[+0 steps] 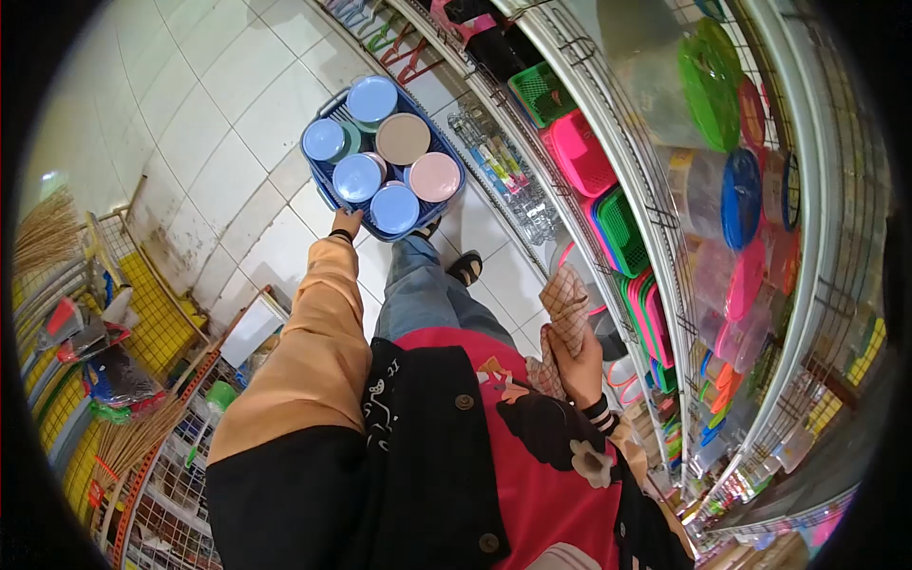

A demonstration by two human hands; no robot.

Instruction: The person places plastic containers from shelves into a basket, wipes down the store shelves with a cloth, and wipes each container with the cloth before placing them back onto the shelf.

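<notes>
A blue basket (313, 173) stands at the top centre, low near the tiled floor. It holds several round containers with blue, brown and pink lids, such as a blue-lidded one (393, 208) by the near edge. My left hand (348, 223) is closed on the near left rim of the basket. On the right, close to my body, my right hand (578, 366) is wrapped round a brown checked cloth (567, 306), which sticks up above the fingers and also hangs below them.
Wire shelves (665, 190) with plastic baskets and lidded containers run along the right. A pink basket (581, 152) sits on one shelf. At the left are yellow-backed racks (152, 313), brooms (47, 228) and packaged goods. White tiled floor (228, 95) lies beyond.
</notes>
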